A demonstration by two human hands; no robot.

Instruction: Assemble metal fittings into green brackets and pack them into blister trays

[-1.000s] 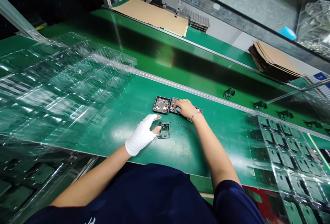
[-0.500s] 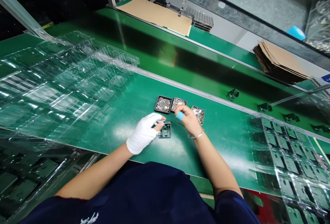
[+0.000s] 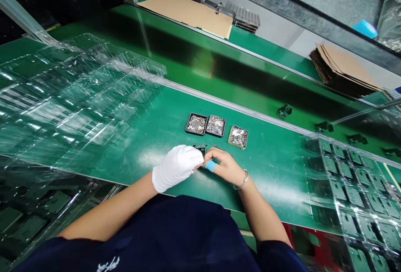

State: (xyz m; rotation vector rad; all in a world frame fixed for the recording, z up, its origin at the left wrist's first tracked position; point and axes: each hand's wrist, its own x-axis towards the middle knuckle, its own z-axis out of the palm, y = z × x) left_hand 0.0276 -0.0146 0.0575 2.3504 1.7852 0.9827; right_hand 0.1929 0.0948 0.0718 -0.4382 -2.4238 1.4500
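Observation:
A small dark frame-like part lies on the green tabletop, its near side covered by my fingers. My left hand, in a white glove with bare fingertips, is closed and curled over that near side; what it pinches is hidden. From the right, my right hand meets it, thumb and forefinger pinched together, a blue wrap on one finger. Anything in this pinch is too small to make out. Just beyond the right fingers rests a thin dark rod-shaped tool.
Small metal pieces fill a left tray, a middle tray and a right tray. Clear plastic trays are stacked at left. Filled blister trays stand at right. A metal rail crosses behind the small trays.
My right hand has come down and toward me from the small trays, to the dark part. My left fingers have closed over the part, and both hands' fingertips now meet.

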